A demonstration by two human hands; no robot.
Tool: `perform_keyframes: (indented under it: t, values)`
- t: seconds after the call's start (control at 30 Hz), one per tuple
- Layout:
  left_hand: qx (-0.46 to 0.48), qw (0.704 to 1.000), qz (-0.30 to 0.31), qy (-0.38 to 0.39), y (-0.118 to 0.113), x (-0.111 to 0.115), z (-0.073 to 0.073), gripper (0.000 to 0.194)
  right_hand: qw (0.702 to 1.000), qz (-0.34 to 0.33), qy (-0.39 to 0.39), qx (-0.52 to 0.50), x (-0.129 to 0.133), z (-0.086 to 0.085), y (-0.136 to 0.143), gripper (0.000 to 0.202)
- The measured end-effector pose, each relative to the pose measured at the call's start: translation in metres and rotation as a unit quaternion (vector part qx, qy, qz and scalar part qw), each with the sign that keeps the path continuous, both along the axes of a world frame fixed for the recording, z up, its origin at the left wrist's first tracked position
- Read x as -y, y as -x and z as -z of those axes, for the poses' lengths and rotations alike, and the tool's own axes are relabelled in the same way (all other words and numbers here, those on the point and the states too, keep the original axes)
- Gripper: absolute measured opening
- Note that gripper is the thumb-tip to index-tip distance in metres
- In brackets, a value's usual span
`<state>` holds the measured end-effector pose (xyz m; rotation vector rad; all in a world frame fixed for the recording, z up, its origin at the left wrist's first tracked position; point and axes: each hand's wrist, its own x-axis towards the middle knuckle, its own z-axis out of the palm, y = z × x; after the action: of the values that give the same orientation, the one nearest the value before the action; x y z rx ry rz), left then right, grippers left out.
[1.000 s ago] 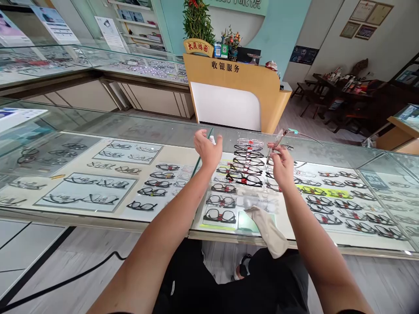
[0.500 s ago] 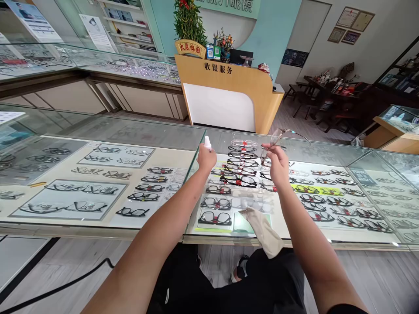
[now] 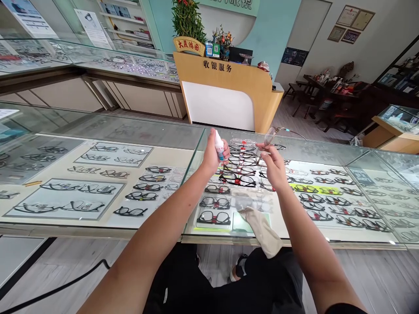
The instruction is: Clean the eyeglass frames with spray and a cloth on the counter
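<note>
In my left hand (image 3: 213, 152) is a small white spray bottle (image 3: 220, 147) with a printed label, tilted so its top leans left. My right hand (image 3: 274, 168) pinches a pair of eyeglasses (image 3: 270, 136) by the lower side of the frame, the temples reaching out to the right. Both hands are above the glass counter (image 3: 209, 237), apart from each other, with the bottle left of the eyeglasses. A beige cloth (image 3: 263, 231) lies over the counter's front edge, between my forearms. Its lower end hangs down.
Rows of spectacle frames (image 3: 237, 179) are displayed beneath the glass, with more glasses on trays (image 3: 68, 198) to the left. Beyond the counter stands a wooden cashier desk (image 3: 265, 93) with a plant (image 3: 188, 24). A black cable (image 3: 65, 285) runs along the floor.
My left hand has turned and shifted slightly right, bringing the bottle's label into view. My right hand has moved a little left with the eyeglasses.
</note>
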<state>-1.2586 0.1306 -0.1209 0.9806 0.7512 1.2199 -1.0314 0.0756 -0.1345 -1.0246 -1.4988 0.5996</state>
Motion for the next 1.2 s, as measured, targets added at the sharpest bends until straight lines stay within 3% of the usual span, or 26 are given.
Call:
perform_keyframes:
  t: [0.1,0.33,0.5,0.7,1.0,1.2]
  values:
    - [-0.025,0.997,0.078,0.002,0.000,0.010,-0.012,0.093,0.999,-0.044,0.004,0.032,0.004,0.000,0.002,0.032]
    - [-0.061,0.991,0.117,-0.029,-0.002,0.019,-0.020,0.094,0.993,-0.101,0.007,0.066,0.013,-0.007,0.007,0.046]
    - [-0.145,0.985,0.066,-0.072,-0.008,0.018,-0.010,0.092,0.986,-0.153,0.045,0.054,0.021,-0.016,0.011,0.046]
    - [-0.252,0.952,-0.033,-0.171,-0.010,0.016,0.002,0.087,0.972,-0.214,0.093,0.026,0.025,-0.020,0.018,0.049]
    - [-0.273,0.944,-0.047,-0.181,-0.009,0.015,0.009,0.086,0.960,-0.251,0.123,-0.034,0.028,-0.024,0.024,0.047]
    - [-0.276,0.939,-0.018,-0.205,-0.010,0.020,0.006,0.086,0.964,-0.204,0.131,-0.104,0.018,-0.019,0.017,0.048]
